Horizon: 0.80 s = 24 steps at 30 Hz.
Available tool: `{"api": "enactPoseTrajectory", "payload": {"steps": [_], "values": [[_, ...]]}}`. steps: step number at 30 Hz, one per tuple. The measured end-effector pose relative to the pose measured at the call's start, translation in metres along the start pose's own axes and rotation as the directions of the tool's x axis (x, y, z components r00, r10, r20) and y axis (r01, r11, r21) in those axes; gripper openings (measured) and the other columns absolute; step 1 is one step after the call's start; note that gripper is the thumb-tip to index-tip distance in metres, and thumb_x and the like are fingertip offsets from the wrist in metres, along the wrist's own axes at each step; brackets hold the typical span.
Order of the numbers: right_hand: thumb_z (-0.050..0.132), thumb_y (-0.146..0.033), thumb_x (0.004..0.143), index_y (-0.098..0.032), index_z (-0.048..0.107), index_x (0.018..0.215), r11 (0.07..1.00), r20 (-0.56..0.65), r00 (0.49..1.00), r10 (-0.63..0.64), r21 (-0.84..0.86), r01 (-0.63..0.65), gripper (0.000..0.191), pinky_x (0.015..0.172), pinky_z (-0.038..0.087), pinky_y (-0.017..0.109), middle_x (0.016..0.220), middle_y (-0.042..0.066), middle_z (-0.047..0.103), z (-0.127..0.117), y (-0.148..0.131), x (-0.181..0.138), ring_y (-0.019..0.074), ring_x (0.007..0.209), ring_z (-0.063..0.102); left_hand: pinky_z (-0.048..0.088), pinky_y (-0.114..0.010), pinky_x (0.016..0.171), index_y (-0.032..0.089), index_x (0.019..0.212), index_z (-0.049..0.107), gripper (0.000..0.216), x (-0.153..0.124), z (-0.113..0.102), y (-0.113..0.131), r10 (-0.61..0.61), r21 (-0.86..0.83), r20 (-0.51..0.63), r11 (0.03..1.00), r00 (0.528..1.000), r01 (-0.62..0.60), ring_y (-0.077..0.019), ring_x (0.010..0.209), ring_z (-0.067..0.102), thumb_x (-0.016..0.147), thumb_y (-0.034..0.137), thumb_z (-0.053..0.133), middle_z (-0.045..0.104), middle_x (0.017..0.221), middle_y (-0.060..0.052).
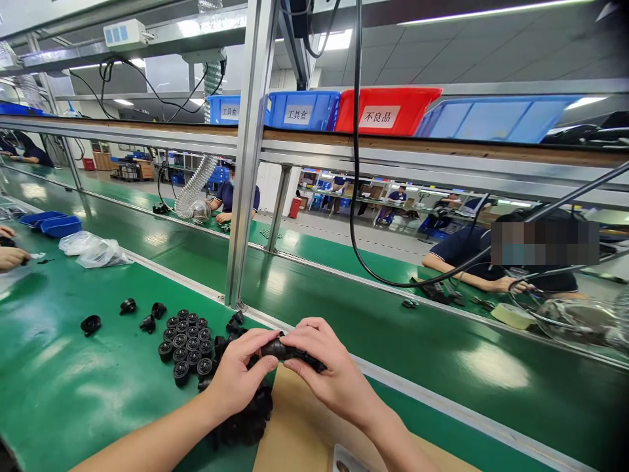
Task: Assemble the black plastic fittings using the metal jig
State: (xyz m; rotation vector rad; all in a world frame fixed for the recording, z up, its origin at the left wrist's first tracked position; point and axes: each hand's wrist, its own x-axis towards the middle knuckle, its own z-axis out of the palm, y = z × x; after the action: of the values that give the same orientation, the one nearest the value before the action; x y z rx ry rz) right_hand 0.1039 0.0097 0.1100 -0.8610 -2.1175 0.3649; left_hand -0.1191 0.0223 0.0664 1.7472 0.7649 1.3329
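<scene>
My left hand (238,377) and my right hand (329,367) meet over the green bench and pinch one small black plastic part (291,353) between their fingertips. Both hands are closed on it. Just left of them stands a tight cluster of several black round caps (185,344). A dark heap of more black parts (248,419) lies under my left wrist. A few loose black pieces (128,306) are scattered further left.
A brown cardboard sheet (299,432) lies under my hands. An aluminium post (246,157) rises just behind. A green conveyor belt (393,328) runs across. Clear plastic bags (95,250) and blue trays (52,224) sit at left, near another person's hand (10,257). Co-workers sit opposite.
</scene>
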Motion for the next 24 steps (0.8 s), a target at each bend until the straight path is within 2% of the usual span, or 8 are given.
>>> {"api": "enactPoseTrajectory", "payload": {"steps": [7,12,14,17,19,21,22,24], "values": [[0.070,-0.029,0.098,-0.025,0.072,0.112,0.985,0.017,0.991,0.134,-0.109,-0.132,0.014,0.093,0.054,0.049,0.107,0.011,0.070,0.000,-0.007,0.000,0.0319,0.112,0.060,0.061,-0.039,0.096,0.026,0.123,0.080,0.031,-0.001,-0.001,0.002,0.034,0.052,-0.007,0.998,0.999,-0.033,-0.0265,0.108,0.073,0.092,0.020,0.076,0.078,0.117,-0.008],[0.068,-0.029,0.098,-0.025,0.067,0.116,0.979,0.085,0.989,0.124,-0.172,-0.108,0.019,0.089,0.052,0.046,0.106,0.010,0.069,-0.003,-0.014,0.001,0.0294,0.105,0.059,0.060,-0.038,0.093,0.027,0.124,0.079,0.031,0.000,-0.003,0.003,0.044,0.072,-0.001,0.996,0.999,-0.044,-0.0260,0.107,0.072,0.094,0.019,0.073,0.078,0.118,-0.008],[0.063,-0.032,0.101,-0.024,0.067,0.099,0.970,0.091,0.986,0.141,-0.211,-0.119,0.009,0.084,0.050,0.044,0.095,0.009,0.068,-0.002,-0.014,0.001,0.0281,0.098,0.057,0.059,-0.038,0.093,0.027,0.124,0.078,0.034,0.000,-0.002,0.004,0.065,0.083,0.039,0.994,0.997,-0.068,-0.0254,0.104,0.072,0.092,0.016,0.073,0.078,0.114,-0.007],[0.044,-0.037,0.110,-0.023,0.059,0.075,0.964,0.109,0.983,0.146,-0.241,-0.116,0.041,0.081,0.046,0.045,0.074,0.006,0.062,-0.004,-0.013,0.001,0.0257,0.086,0.055,0.059,-0.038,0.092,0.027,0.123,0.079,0.036,0.000,-0.002,0.004,0.074,0.094,0.070,0.992,0.995,-0.080,-0.0253,0.102,0.071,0.090,0.014,0.073,0.079,0.110,-0.007],[0.036,-0.034,0.112,-0.023,0.065,0.085,0.972,0.098,0.983,0.153,-0.194,-0.131,0.041,0.084,0.047,0.046,0.079,0.007,0.065,-0.007,-0.013,0.001,0.0256,0.087,0.056,0.059,-0.037,0.090,0.026,0.124,0.079,0.034,-0.001,-0.002,0.003,0.032,0.081,0.054,0.996,0.998,-0.037,-0.0255,0.103,0.072,0.091,0.017,0.073,0.078,0.115,-0.008],[0.043,-0.028,0.109,-0.026,0.067,0.118,0.983,0.077,0.987,0.144,-0.125,-0.133,0.027,0.090,0.050,0.047,0.102,0.009,0.070,-0.011,-0.013,0.001,0.0279,0.101,0.059,0.060,-0.035,0.088,0.026,0.124,0.079,0.033,-0.001,-0.001,0.002,-0.020,0.050,0.025,0.999,0.999,0.019,-0.0255,0.103,0.072,0.093,0.020,0.072,0.077,0.120,-0.009],[0.049,-0.025,0.106,-0.027,0.062,0.132,0.989,0.076,0.990,0.117,-0.103,-0.109,0.030,0.093,0.051,0.048,0.112,0.011,0.070,-0.012,-0.013,0.000,0.0292,0.109,0.058,0.060,-0.036,0.089,0.025,0.124,0.079,0.032,-0.001,-0.001,0.001,-0.040,0.031,0.017,0.999,0.999,0.039,-0.0256,0.104,0.072,0.093,0.022,0.073,0.077,0.121,-0.009],[0.058,-0.018,0.098,-0.029,0.057,0.140,0.995,0.094,0.995,0.031,-0.100,-0.022,0.043,0.099,0.050,0.051,0.120,0.011,0.069,-0.012,-0.013,-0.001,0.0312,0.117,0.056,0.061,-0.036,0.090,0.025,0.123,0.080,0.032,-0.001,-0.001,0.001,-0.054,0.000,0.010,0.999,0.998,0.054,-0.0260,0.105,0.073,0.092,0.022,0.074,0.078,0.120,-0.009]]}}
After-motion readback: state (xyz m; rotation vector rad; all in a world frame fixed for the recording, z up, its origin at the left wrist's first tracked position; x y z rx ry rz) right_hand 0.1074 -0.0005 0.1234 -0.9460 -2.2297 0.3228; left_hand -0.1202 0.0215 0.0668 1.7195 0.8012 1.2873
